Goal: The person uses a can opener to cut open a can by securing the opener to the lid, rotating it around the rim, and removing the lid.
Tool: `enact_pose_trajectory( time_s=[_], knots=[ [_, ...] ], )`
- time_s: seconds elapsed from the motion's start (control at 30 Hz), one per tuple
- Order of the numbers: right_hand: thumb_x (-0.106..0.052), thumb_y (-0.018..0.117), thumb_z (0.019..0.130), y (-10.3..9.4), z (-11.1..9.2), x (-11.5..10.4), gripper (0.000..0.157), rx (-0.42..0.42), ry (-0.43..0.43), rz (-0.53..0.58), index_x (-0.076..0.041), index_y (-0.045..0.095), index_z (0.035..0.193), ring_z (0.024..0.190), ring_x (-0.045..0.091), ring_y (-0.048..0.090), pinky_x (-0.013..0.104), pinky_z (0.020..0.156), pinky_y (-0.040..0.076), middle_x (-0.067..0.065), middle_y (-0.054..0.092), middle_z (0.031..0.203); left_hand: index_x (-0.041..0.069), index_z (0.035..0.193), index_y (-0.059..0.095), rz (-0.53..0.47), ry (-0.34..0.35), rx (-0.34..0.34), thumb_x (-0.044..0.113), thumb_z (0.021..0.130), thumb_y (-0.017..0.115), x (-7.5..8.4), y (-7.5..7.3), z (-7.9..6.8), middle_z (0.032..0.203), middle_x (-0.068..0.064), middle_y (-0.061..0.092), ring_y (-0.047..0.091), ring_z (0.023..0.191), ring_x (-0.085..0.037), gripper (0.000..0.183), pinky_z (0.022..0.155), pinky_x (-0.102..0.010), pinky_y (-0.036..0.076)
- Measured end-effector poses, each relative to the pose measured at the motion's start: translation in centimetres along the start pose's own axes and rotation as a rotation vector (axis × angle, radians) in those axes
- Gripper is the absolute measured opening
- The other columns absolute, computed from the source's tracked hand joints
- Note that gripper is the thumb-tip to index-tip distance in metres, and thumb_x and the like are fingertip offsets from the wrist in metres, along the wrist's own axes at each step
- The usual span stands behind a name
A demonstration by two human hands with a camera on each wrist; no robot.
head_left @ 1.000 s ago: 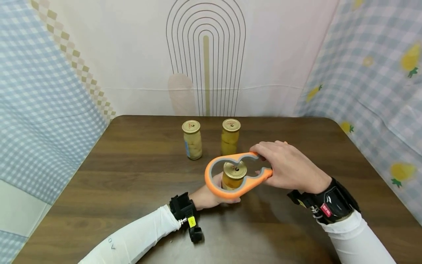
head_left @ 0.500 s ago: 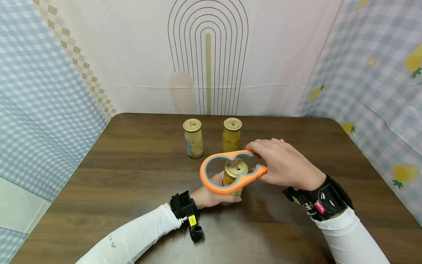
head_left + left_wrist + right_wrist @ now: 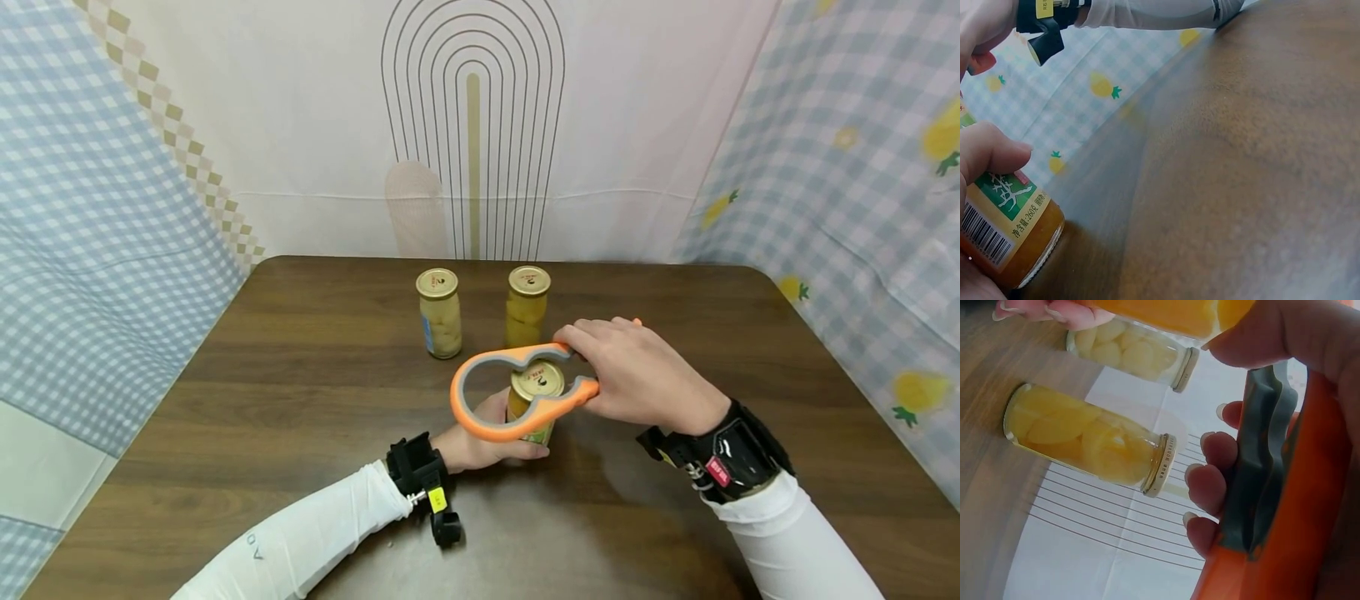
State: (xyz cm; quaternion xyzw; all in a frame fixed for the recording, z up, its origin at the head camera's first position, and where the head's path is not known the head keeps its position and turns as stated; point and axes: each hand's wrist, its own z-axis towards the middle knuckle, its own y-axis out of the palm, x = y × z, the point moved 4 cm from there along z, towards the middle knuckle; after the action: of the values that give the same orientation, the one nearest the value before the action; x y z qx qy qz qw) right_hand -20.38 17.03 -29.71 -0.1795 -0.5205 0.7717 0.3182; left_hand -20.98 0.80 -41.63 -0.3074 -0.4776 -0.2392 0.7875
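My left hand grips a glass jar with a gold lid. In the left wrist view the thumb presses across the jar's label, and orange contents show near the base. My right hand holds an orange jar opener with grey wavy inner edges. The opener's loop lies around or just above the jar's lid in the head view; whether it touches the lid I cannot tell. The right wrist view shows fingers curled around the handles. My left palm is hidden.
Two more lidded jars stand behind on the brown wooden table: one with pale pieces at left, one with yellow pieces at right. A patterned white cloth hangs behind, with blue checked cloth at both sides.
My right hand has moved the jar opener left and slightly away from me, so the lid now sits nearer the handle end of the loop. The left hand stays on the jar.
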Motion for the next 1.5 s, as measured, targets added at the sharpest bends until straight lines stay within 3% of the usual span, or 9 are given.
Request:
enact_pose_trajectory(
  time_s=[0.23,0.67,0.9,1.1,1.3,1.5],
  knots=[
    [-0.024,0.084,0.068,0.2,0.2,-0.2,0.045,0.02,0.017,-0.008,-0.016,0.065,0.107,0.072,0.018,0.057,0.03,0.065,0.044,-0.006,0.064,0.092,0.023,0.161,0.023,-0.001,-0.111,0.002,0.0,0.081,0.079,-1.1,0.2,-0.4,0.166,0.007,0.028,0.026,0.152,-0.01,0.1,0.124,-0.027,0.027],
    [-0.025,0.084,0.068,0.4,0.2,-0.4,0.045,0.023,0.044,-0.019,-0.017,0.065,0.108,0.076,0.017,0.062,0.03,0.062,0.042,-0.006,0.063,0.091,0.026,0.161,0.02,-0.056,-0.06,0.015,-0.005,0.081,0.076,-0.9,0.1,-0.2,0.167,0.007,0.024,0.025,0.152,-0.011,0.103,0.123,-0.026,0.027],
    [-0.026,0.083,0.068,0.5,0.2,-0.6,0.043,0.024,0.059,-0.02,-0.018,0.064,0.106,0.074,0.017,0.06,0.029,0.059,0.04,-0.007,0.062,0.089,0.025,0.161,0.02,-0.093,-0.143,-0.011,0.0,0.084,0.076,-1.6,0.3,-0.5,0.165,0.006,0.029,0.031,0.149,-0.008,0.098,0.123,-0.025,0.028],
    [-0.03,0.083,0.068,0.6,0.2,-0.9,0.044,0.016,0.074,-0.048,-0.017,0.064,0.105,0.072,0.019,0.059,0.03,0.059,0.039,-0.006,0.061,0.088,0.022,0.161,0.021,-0.166,-0.142,-0.012,-0.001,0.084,0.074,-1.7,0.4,-0.5,0.164,0.001,0.031,0.034,0.148,-0.011,0.096,0.123,-0.027,0.029],
    [-0.025,0.081,0.067,0.3,0.1,-1.4,0.041,0.013,0.08,-0.091,-0.015,0.062,0.102,0.067,0.021,0.057,0.031,0.059,0.041,-0.003,0.061,0.085,0.023,0.16,0.024,-0.122,-0.166,-0.012,-0.001,0.085,0.076,-1.5,0.4,-0.6,0.163,0.003,0.034,0.036,0.146,-0.01,0.094,0.123,-0.026,0.029],
    [-0.018,0.08,0.065,0.0,-0.2,-2.0,0.04,-0.015,0.108,-0.088,-0.012,0.061,0.101,0.068,0.022,0.061,0.035,0.062,0.049,-0.001,0.061,0.084,0.026,0.161,0.019,-0.104,-0.109,0.011,-0.007,0.082,0.076,0.1,0.3,-0.6,0.163,0.003,0.033,0.037,0.145,-0.01,0.103,0.122,-0.026,0.029]
  ],
)
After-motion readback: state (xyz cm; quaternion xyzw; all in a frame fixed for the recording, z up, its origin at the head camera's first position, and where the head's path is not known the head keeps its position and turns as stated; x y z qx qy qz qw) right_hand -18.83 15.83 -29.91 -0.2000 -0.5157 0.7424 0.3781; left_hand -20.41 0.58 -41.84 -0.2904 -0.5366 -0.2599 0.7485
